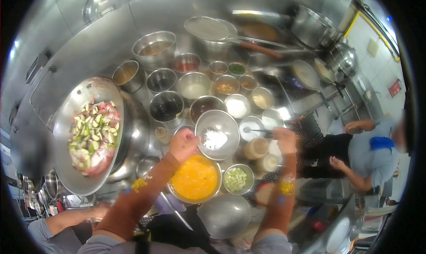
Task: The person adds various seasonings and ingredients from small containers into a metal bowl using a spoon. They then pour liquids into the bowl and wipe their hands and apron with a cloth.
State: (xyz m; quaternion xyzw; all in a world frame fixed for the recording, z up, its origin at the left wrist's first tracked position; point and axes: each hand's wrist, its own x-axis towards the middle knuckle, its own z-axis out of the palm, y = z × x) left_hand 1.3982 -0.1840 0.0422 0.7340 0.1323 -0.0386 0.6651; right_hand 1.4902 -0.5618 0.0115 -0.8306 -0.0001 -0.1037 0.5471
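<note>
My left hand (183, 145) pinches the rim of a steel mixing bowl (228, 143), which has a small heap of white powder (214, 138) inside. The bowl is tilted towards me, above a pot of beaten egg (195, 177). In my right hand (284, 140) is the dark handle of a spoon (262, 131). Its metal end reaches into a small container of white powder (251, 125). Close below my right hand stand two tubs of pale brown and cream contents (256, 148). A container of chopped pale green vegetable (237, 180) sits beside the egg.
Several steel containers of sauces and seasonings, including dark liquid (167, 106), crowd the counter beyond. A large tilted basin (62, 165) holds raw meat with garlic and green pieces. A strainer (208, 28) lies at the back. One person (375, 147) stands right; another person's arm (73, 218) shows lower left.
</note>
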